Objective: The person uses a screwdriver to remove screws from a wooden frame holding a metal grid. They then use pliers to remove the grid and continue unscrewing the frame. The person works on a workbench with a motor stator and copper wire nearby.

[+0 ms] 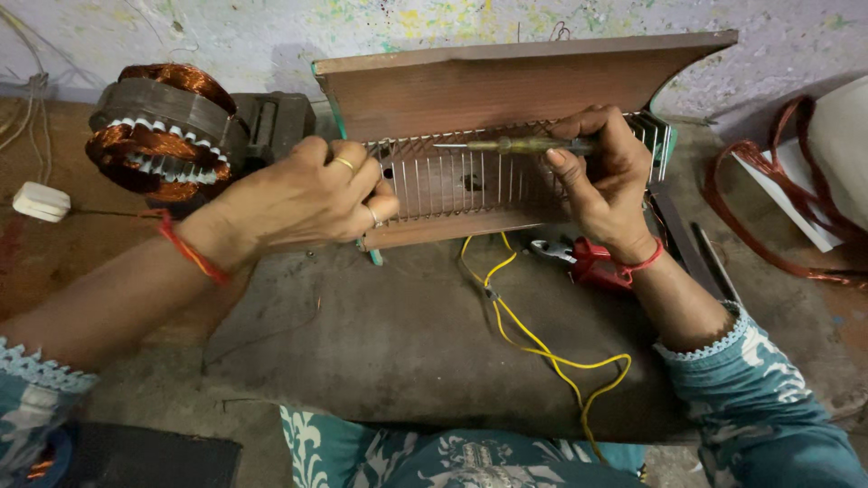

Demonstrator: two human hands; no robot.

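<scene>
A brown box-shaped heater (506, 90) with a wire grille (461, 181) stands on the worktable. My left hand (307, 194) grips its left end by the grille. In my right hand (601, 176) I hold a screwdriver (506, 145) with a clear yellowish handle, lying level across the top of the grille with its tip pointing left. A yellow wire (533, 339) runs from under the heater toward me.
A motor stator (163, 131) with copper windings sits at the far left, a white plug (41, 201) beside it. Red-handled pliers (592, 260) lie under my right wrist. Coiled reddish wire (768, 226) and white sheets lie at the right. The worn table top (389, 334) spreads in front.
</scene>
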